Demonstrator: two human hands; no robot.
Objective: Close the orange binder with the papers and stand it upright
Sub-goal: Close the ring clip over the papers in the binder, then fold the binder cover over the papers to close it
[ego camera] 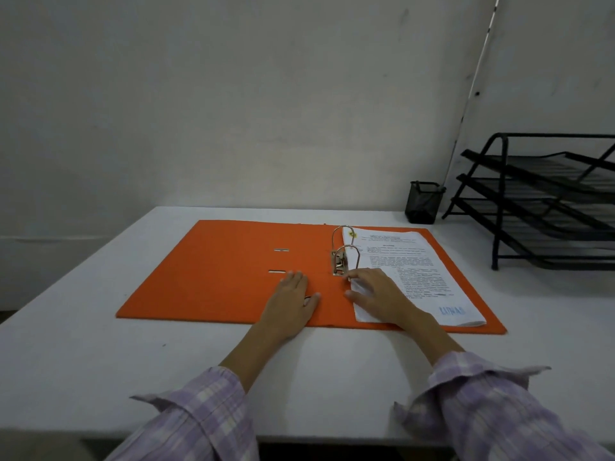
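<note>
one orange binder point(226, 271) lies wide open and flat on the white counter point(100, 361), its near edge set back from the counter's front edge. one stack of papers point(416, 271) sits on the binder's right half, threaded on two metal rings point(346, 247) that stand arched and closed at the spine. two small slots show in the bare left cover. two hands are in view, both in checked lilac sleeves point(206, 414). the left hand point(293, 304) rests palm down with fingers spread flat on the orange cover just left of the spine, gripping nothing. the right hand point(379, 294) lies loosely open on the lower left corner of the papers, fingertips at the base of the near ring by the clasp, not closed around anything. at the far right corner stand one black mesh pen cup point(422, 202) and, beside it, one black three-tier tray rack point(545, 201), both well apart from the binder. a plain wall point(233, 94) runs along the back edge of the counter. the counter is bare to the left of the binder and in front of it, and between the binder's right edge and the rack.
</note>
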